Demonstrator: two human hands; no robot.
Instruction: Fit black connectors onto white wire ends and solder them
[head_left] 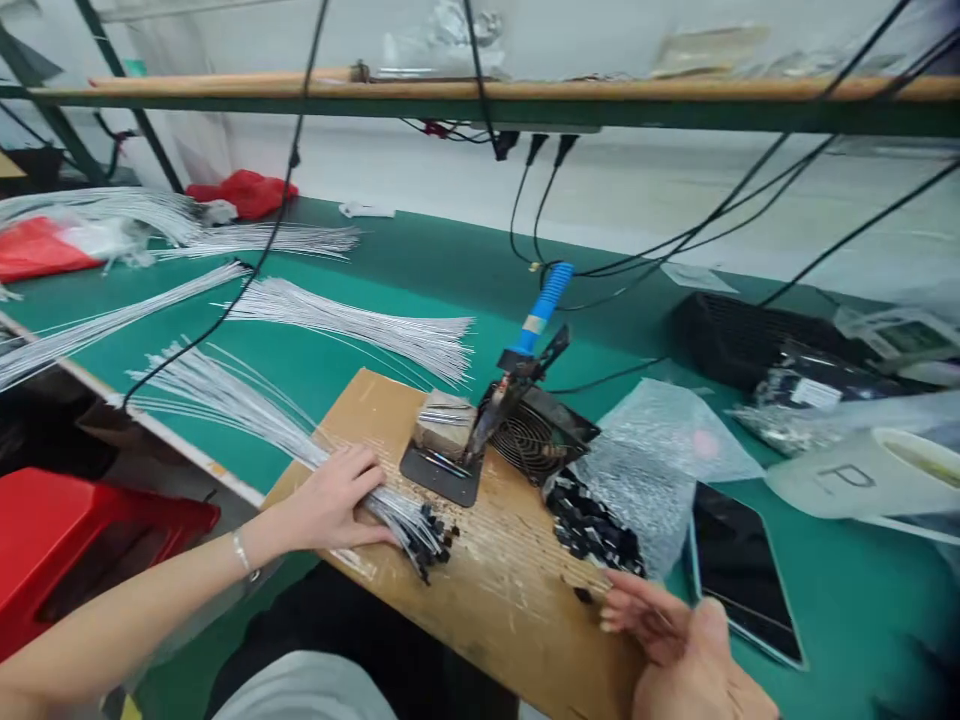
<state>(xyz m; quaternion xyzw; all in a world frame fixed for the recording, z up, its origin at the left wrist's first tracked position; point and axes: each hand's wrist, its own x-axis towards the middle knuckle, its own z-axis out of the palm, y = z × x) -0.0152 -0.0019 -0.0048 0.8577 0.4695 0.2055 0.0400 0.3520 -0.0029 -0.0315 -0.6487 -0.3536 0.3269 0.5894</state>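
While the left hand (337, 497) presses flat on a bundle of thin white wires (247, 410) with black connector ends, pinning it to the scuffed wooden board (510, 590), the right hand (675, 640) hovers open-fingered, holding nothing, by the pile of small black plastic housings (592, 525) spilling from a bubble-wrap bag (660, 450). Looks like the picking-a-housing step; grabbing one needs a fine pinch. Blue-handled soldering iron (536, 330) sits parked.

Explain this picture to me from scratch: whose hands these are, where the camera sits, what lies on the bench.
The single camera sits on a person's head, looking down at their own bare hands. The left hand presses on a bundle of thin white wires lying across a wooden board. The right hand is open by a pile of small black parts spilling from a bubble-wrap bag. Behind stand a blue-handled soldering iron in its stand, a small fan, and a dark tablet on the green table.
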